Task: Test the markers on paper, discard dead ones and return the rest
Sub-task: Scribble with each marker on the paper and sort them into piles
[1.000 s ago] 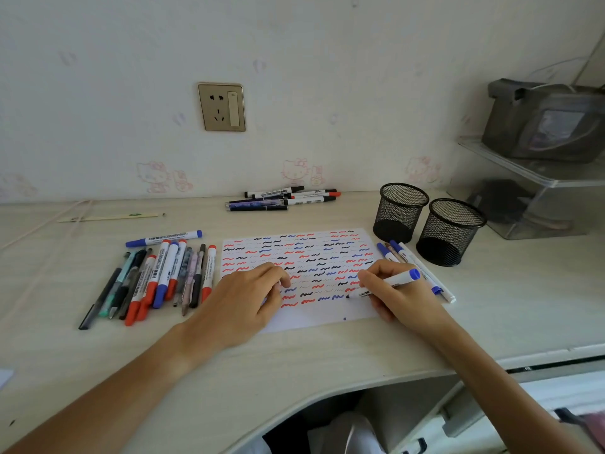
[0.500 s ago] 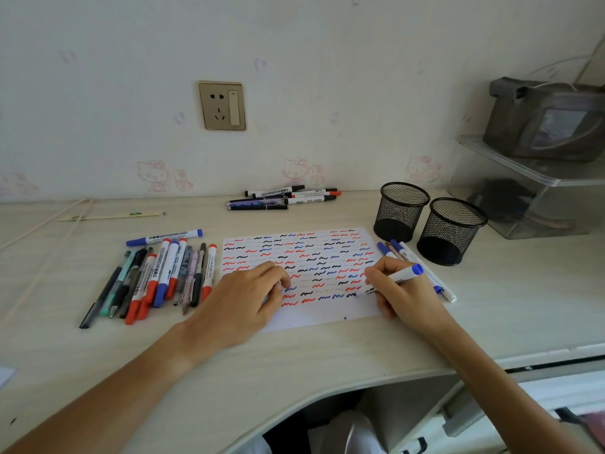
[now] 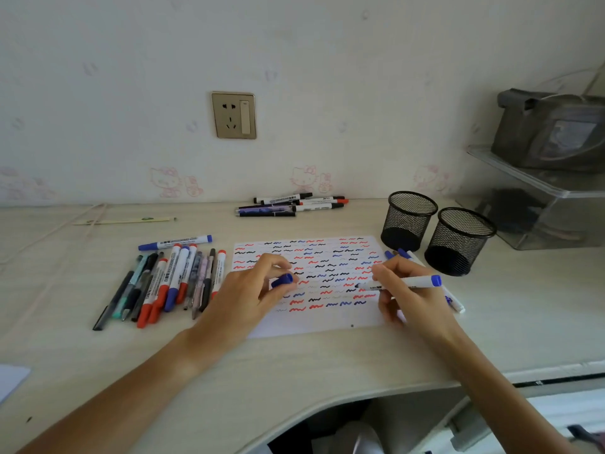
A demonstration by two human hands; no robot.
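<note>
A white paper sheet (image 3: 314,324) covered with red, blue and black squiggles lies in the middle of the desk. My right hand (image 3: 409,296) holds an uncapped blue marker (image 3: 404,283) level above the sheet, tip pointing left. My left hand (image 3: 248,296) grips the marker's blue cap (image 3: 282,280), about a hand's width left of the tip. A row of several markers and pens (image 3: 170,283) lies left of the paper. Another small pile of markers (image 3: 291,204) rests by the wall. Two or three markers (image 3: 453,298) lie just right of the paper, partly hidden by my right hand.
Two black mesh pen cups (image 3: 409,221) (image 3: 460,240) stand at the right of the paper. A clear plastic shelf (image 3: 537,204) with a grey bag on top sits at far right. A thin stick (image 3: 124,220) lies back left. The desk edge curves inward near me.
My right hand lifted the marker off the paper and turned it level. My left hand rose from the sheet and its blue cap now shows between the fingers.
</note>
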